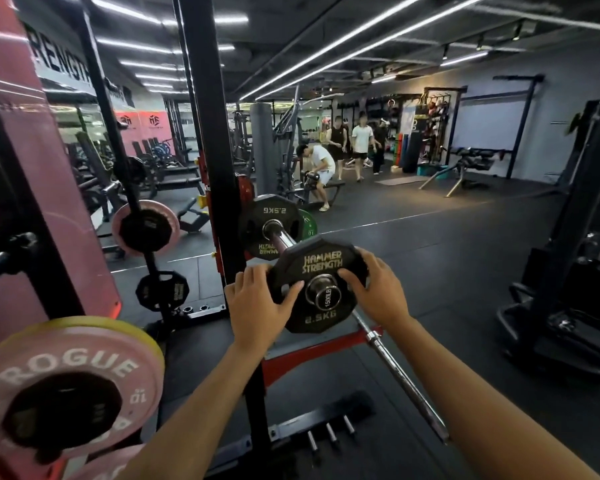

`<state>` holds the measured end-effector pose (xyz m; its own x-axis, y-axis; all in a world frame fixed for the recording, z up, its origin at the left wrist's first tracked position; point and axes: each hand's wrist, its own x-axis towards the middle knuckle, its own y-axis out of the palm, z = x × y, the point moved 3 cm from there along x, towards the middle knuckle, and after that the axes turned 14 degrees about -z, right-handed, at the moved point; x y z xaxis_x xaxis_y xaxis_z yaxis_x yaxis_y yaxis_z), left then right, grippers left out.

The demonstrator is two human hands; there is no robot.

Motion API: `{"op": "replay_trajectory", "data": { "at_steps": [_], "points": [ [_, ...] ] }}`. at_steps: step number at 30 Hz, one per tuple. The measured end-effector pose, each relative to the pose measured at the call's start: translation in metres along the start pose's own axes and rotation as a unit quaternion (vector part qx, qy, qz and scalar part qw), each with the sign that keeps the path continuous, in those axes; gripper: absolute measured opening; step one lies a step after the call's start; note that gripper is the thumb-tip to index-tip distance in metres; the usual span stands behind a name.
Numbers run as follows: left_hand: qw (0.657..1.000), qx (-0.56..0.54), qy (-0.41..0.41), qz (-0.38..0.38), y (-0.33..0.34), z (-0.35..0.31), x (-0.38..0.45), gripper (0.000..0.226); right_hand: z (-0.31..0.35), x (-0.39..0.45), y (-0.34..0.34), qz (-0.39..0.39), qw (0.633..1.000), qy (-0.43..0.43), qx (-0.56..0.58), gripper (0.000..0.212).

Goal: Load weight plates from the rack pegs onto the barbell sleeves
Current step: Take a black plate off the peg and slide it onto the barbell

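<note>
A black 2.5 kg Hammer Strength plate (321, 265) sits on the outer end of the chrome barbell sleeve (282, 241), whose end cap (323, 292) faces me. My left hand (257, 306) grips the plate's left edge, thumb on its face. My right hand (378, 292) grips its right edge. Further in on the sleeve sit another black 2.5 kg plate (269, 216) and a green 10 plate (308, 221) behind it. Pink Rogue 10 plates (73, 344) hang on a rack peg at the lower left.
The black rack upright (212, 140) stands just left of the sleeve, with a red crossbar (312, 351) below it. A second chrome bar (402, 379) slants down to the right. Empty pegs (329, 433) stick up near the floor. Several people stand far back.
</note>
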<state>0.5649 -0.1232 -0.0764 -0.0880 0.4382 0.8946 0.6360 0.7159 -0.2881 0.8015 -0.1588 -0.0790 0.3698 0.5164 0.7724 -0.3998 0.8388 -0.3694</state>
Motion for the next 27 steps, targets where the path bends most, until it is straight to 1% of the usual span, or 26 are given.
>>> {"op": "replay_trajectory", "data": {
  "at_steps": [2,8,13,18,23,27],
  "points": [
    [1.000,-0.008,0.003,-0.007,0.003,0.002,0.001,0.057,-0.003,0.004,0.004,-0.001,1.000,-0.009,-0.001,0.062],
    [0.998,-0.013,-0.059,-0.005,0.019,0.018,0.012,0.067,-0.006,0.018,0.025,0.007,1.000,-0.005,0.007,0.061],
    [0.997,0.005,-0.082,0.003,0.043,0.039,0.017,0.071,-0.009,0.038,0.052,0.016,1.000,-0.002,0.004,0.061],
    [0.995,0.011,-0.104,-0.002,0.072,0.062,0.025,0.066,-0.011,0.063,0.085,0.026,0.999,-0.026,0.015,0.061],
    [0.990,-0.022,-0.141,-0.001,0.105,0.077,0.036,0.059,-0.018,0.089,0.121,0.031,0.999,-0.037,0.015,0.056],
    [0.988,-0.023,-0.156,-0.007,0.131,0.096,0.055,0.061,-0.024,0.111,0.152,0.040,0.998,-0.044,0.004,0.053]
  ]
}}
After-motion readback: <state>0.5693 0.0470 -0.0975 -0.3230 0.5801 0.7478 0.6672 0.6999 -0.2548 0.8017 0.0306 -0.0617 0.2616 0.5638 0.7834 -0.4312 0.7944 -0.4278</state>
